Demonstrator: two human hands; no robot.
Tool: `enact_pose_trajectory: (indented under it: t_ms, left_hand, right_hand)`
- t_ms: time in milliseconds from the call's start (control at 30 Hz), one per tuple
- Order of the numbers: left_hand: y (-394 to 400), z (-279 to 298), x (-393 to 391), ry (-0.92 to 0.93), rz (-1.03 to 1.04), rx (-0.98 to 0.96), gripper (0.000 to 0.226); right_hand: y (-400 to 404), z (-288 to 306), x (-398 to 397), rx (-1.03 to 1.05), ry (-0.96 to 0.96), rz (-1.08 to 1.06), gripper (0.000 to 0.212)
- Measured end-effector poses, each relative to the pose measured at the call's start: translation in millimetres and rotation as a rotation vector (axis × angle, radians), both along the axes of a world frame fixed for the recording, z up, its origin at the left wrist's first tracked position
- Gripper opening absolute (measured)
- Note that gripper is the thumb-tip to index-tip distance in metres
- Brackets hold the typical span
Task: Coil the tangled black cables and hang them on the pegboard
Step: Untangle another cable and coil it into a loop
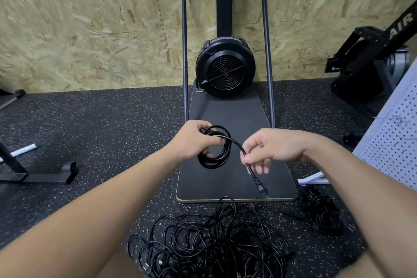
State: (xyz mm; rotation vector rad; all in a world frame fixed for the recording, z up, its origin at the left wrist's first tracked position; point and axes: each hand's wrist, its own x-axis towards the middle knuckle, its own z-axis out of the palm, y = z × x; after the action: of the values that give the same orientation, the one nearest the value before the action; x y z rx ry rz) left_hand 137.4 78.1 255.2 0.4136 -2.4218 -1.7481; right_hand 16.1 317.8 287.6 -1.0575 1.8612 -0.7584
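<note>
My left hand (195, 137) grips a small coil of black cable (222, 156) held in the air over a dark platform. From the coil a loose strand arcs to my right hand (268, 150), which pinches it; the cable's plug end (261, 188) dangles below that hand. A tangled pile of black cables (214, 239) lies on the speckled floor below my arms. A smaller bundle of coiled cable (325, 212) sits on the floor to the right. The white pegboard (392, 142) leans at the right edge.
A black fan-wheel exercise machine (225, 67) with a tubular frame stands against the chipboard wall, its platform (237, 115) stretching toward me. Another black machine (372, 58) stands at the right. A black metal foot (40, 176) lies on the floor at the left.
</note>
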Motion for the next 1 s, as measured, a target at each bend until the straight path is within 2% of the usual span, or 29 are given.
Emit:
enact_pose_trajectory:
  t_ms: [67, 200, 333, 467, 567, 700, 800, 867, 900, 1000]
  left_hand:
    - [0, 3, 3, -0.027, -0.058, 0.02, 0.026]
    - [9, 3, 9, -0.047, -0.186, 0.079, 0.03]
    - [15, 3, 6, 0.007, -0.112, 0.048, 0.042]
    - [12, 2, 6, 0.027, -0.083, -0.035, 0.046]
    - [11, 1, 5, 0.029, -0.047, -0.094, 0.059]
    - [16, 3, 8, 0.006, -0.135, -0.075, 0.046]
    - [25, 3, 9, 0.012, -0.165, -0.032, 0.039]
    - [28, 3, 8, 0.035, -0.145, -0.053, 0.03]
    - [29, 3, 7, 0.049, -0.147, -0.083, 0.025]
    - [31, 2, 9, 0.093, -0.171, -0.154, 0.015]
  right_hand:
    - [-2, -2, -1, -0.004, 0.048, -0.063, 0.026]
    - [-14, -13, -3, -0.011, 0.328, -0.222, 0.025]
    - [-21, -18, -5, -0.038, 0.588, -0.142, 0.022]
    - [-16, -21, -13, 0.031, 0.506, -0.059, 0.012]
    - [-13, -29, -14, 0.043, 0.409, -0.032, 0.009]
    - [-14, -40, -26, 0.03, 0.707, -0.159, 0.02]
    - [-15, -41, -35, -0.009, 0.805, -0.279, 0.021]
    - [-16, -41, -35, -0.058, 0.762, -0.369, 0.019]
    - [-18, -42, -33, -0.106, 0.667, -0.431, 0.018]
    - [-26, -49, -19, -0.265, 0.182, -0.604, 0.012]
